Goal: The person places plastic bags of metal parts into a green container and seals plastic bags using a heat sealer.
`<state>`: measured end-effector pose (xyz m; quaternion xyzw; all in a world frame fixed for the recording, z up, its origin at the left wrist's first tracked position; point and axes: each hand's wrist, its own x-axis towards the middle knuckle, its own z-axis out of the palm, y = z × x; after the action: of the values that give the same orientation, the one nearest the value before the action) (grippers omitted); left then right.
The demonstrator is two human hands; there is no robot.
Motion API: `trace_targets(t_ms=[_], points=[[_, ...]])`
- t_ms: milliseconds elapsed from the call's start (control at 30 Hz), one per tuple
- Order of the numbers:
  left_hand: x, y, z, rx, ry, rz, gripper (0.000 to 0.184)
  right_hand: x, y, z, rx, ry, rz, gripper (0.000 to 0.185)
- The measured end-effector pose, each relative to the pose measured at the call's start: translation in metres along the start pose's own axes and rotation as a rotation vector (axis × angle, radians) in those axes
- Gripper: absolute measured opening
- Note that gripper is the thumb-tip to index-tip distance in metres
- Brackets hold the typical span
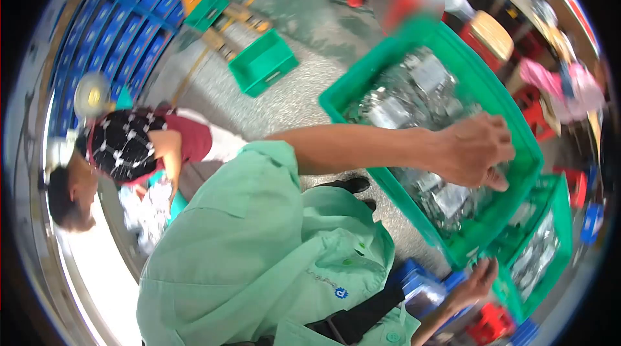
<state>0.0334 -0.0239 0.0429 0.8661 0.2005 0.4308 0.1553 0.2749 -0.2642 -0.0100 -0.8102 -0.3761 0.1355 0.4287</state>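
In the large green tub (pixel 499 213) — clear plastic packets (pixel 430 75); near its right edge, left hand (pixel 471 150), fingers curled, hold unverifiable; by its lower corner, right hand (pixel 475 282) — finger closure unverifiable.

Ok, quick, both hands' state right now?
Left hand: fingers curled over the large green crate; palm hidden, cannot tell its grip.
Right hand: fingers bent near the crate's corner; cannot tell if holding anything.

factory workshop: racked blue bins (pixel 107 42), green crates (pixel 479 81) of bagged parts (pixel 430 74), speckled floor (pixel 304 81)
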Motion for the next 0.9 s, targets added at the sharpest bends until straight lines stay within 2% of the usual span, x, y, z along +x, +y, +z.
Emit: trace_targets(t_ms=[67,133,233,333,433,500,533,633,767,867,900], points=[[-0.022,0.009,-0.063,0.007,0.257,-0.213,0.034,0.029,-0.015,-0.005,0.03,0.1,-0.098,0.03],[-0.056,0.011,-0.117,0.014,0.463,-0.412,0.03,0.056,-0.049,0.001,-0.028,0.063,-0.263,0.034],[-0.127,0.017,-0.162,0.111,0.597,-0.819,0.027,0.071,-0.113,0.037,0.049,-0.121,-0.392,0.027],[-0.202,0.003,-0.187,0.08,0.676,-1.084,0.026,0.075,-0.167,0.095,-0.007,-0.422,-0.63,0.024],[-0.259,-0.014,-0.209,0.035,0.684,-1.196,0.026,0.061,-0.239,0.172,-0.049,-0.531,-0.952,0.021],[-0.3,-0.034,-0.219,0.154,0.614,-1.167,0.026,0.036,-0.292,0.231,-0.02,-0.664,-1.094,0.02],[-0.314,-0.038,-0.228,0.099,0.617,-1.197,0.028,0.025,-0.322,0.263,-0.003,-0.748,-1.135,0.021],[-0.354,-0.047,-0.258,0.033,0.569,-1.302,0.032,-0.019,-0.404,0.37,-0.07,-0.902,-1.43,0.022],[-0.421,-0.061,-0.311,-0.081,0.519,-1.456,0.036,-0.098,-0.477,0.517,-0.135,-1.302,-1.622,0.024],[-0.456,-0.064,-0.336,-0.02,0.716,-1.512,0.035,-0.127,-0.484,0.633,-0.39,-1.618,-1.469,0.025],[-0.472,-0.067,-0.337,0.013,0.8,-1.522,0.035,-0.137,-0.481,0.666,-0.439,-1.652,-1.545,0.025]])
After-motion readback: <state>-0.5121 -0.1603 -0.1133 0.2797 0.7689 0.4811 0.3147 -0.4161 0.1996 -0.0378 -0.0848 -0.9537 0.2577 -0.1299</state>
